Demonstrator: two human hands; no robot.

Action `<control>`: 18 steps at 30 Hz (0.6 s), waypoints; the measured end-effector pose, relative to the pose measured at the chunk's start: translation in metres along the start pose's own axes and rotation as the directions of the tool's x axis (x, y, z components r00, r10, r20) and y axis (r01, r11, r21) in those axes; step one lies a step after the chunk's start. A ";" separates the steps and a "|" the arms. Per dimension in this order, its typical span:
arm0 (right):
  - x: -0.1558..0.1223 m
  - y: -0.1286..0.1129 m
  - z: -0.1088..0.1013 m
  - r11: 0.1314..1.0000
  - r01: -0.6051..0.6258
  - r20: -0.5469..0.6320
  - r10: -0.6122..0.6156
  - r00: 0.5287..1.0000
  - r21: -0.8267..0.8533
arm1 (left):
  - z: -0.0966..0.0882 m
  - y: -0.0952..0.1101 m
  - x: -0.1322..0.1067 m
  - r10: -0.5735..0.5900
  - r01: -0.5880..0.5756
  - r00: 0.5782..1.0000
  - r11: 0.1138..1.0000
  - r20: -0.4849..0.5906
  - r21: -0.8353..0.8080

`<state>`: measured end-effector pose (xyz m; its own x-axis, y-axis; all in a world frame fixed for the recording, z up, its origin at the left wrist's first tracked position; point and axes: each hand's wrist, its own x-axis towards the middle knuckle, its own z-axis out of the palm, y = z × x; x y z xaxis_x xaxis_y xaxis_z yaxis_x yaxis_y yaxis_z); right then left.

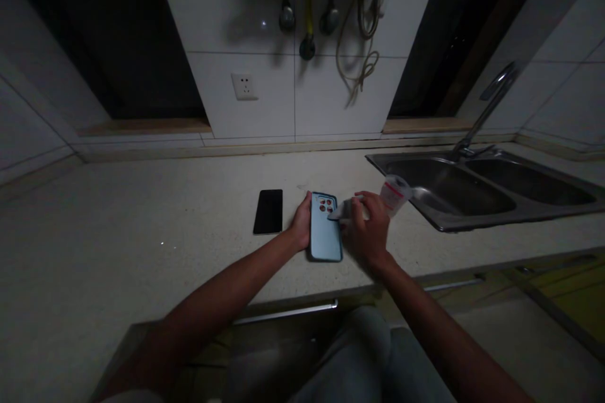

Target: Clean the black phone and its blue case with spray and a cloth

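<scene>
Left grip (300,224) on 1 blue case (325,236); 1 black phone (268,211) beside; 2 basins (454,190).

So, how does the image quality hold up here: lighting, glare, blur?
Head view: dim overall, near black in the window openings; head view: a small glint on the wall tiles and a sheen in the sink; head view: the right hand looks soft, possibly motion blur; head view: wide-angle stretch shows toward the sides.
</scene>
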<state>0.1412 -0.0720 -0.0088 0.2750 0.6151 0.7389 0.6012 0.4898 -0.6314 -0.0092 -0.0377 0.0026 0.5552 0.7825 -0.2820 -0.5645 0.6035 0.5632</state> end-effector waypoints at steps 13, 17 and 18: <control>0.002 -0.009 0.054 0.965 0.228 0.436 -0.152 0.887 -0.129 | -0.004 -0.006 0.008 0.059 -0.065 0.988 0.997 -0.142 -0.038; 0.002 -0.013 0.046 0.929 0.351 0.525 -0.242 0.816 -0.116 | -0.008 -0.005 0.009 0.021 -0.032 0.991 0.996 -0.134 -0.084; 0.002 -0.014 0.042 0.919 0.382 0.551 -0.267 0.790 -0.102 | -0.008 -0.005 0.009 0.003 -0.015 0.992 0.995 -0.124 -0.094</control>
<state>0.1015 -0.0519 -0.0087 -0.3567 0.6962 0.6229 0.7340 0.6214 -0.2741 -0.0064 -0.0323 -0.0092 0.4733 0.7975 -0.3742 -0.6278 0.6033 0.4918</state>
